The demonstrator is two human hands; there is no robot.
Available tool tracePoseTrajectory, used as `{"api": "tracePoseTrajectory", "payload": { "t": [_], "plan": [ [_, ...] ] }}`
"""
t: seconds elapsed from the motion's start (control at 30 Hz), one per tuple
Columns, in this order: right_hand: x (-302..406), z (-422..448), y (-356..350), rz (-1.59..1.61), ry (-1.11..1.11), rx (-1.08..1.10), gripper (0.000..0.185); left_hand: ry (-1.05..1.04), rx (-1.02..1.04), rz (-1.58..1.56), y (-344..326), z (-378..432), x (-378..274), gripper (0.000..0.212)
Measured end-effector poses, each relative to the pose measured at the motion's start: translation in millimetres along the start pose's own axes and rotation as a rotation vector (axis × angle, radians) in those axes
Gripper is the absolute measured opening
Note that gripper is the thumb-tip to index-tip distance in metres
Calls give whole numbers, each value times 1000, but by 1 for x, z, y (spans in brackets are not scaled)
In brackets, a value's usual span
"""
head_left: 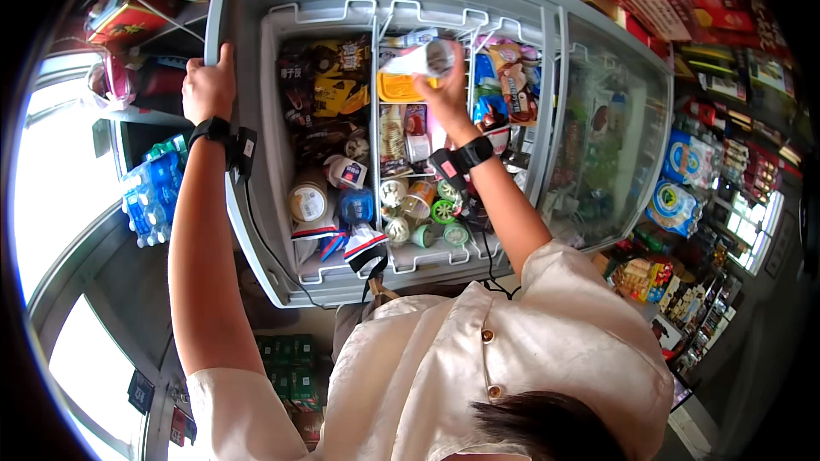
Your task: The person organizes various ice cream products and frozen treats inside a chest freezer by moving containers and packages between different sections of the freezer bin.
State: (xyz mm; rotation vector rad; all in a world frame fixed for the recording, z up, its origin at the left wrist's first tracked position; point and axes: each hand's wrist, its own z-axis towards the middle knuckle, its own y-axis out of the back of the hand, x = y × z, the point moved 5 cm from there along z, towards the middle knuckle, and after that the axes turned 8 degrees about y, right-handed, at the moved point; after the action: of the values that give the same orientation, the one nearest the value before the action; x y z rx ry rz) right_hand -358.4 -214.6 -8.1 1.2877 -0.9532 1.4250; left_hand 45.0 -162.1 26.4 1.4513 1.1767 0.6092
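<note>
A chest freezer (256, 141) stands before me, its left side uncovered. My left hand (209, 84) rests on the freezer's left rim, near the upper corner, fingers around the edge. My right hand (446, 86) is over the middle wire compartment and grips a clear plastic cup (439, 57) with a white part, slightly blurred. Just beneath it lies a yellow container (400, 88). Dark and yellow ice-cream packets (336, 80) fill the left compartment. Tubs, a round one (307, 202) among them, and cone tops (397, 228) lie nearer to me. More packets (517, 83) lie to the right.
A sliding glass lid (605, 115) covers the freezer's right part. White wire dividers (375, 115) separate the compartments. Shrink-wrapped water bottles (154, 198) stand left of the freezer, green cartons (288, 365) below it. Stocked shelves and packs (682, 160) line the right. Black cables hang from my wristbands.
</note>
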Motion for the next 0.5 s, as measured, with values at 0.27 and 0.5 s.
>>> {"api": "tracePoseTrajectory", "payload": {
  "t": [0.27,0.5],
  "plan": [
    [-40,35,21,-877,347,349,58,5,-21,19,-2,-1,-4,79],
    [-90,32,26,-798,303,231,47,-11,-20,34,-5,4,-1,80]
  ]
}}
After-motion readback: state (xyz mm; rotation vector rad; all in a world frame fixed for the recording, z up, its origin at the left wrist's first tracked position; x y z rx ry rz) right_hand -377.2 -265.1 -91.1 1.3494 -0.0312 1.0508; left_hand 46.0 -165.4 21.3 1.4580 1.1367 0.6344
